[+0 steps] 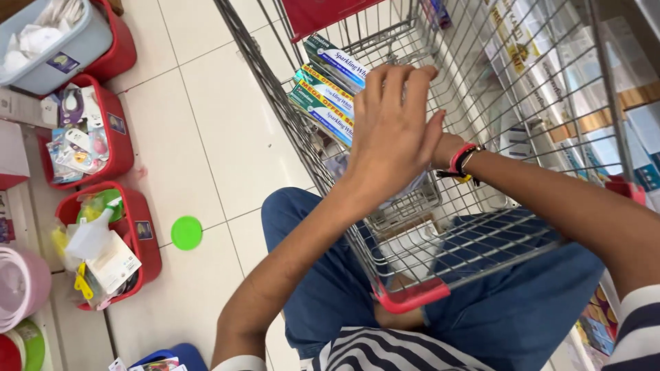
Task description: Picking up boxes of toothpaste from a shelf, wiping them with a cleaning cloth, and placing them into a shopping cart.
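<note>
My left hand (393, 130) reaches into a wire shopping cart (412, 288) with its back toward me and its fingers together, pressed against a stack of long green and blue boxes (323, 93). My right hand (443, 148) is mostly hidden behind the left one; only the wrist with red and black bands shows. What either hand holds is hidden. I sit on the floor in blue jeans, with the cart over my legs.
Red baskets (148, 247) of small packaged goods line the white tiled floor at left, with a pale blue bin (75, 51) above them. A green round disc (186, 232) lies on the tiles. Shelves of boxed goods (550, 62) stand behind the cart at right.
</note>
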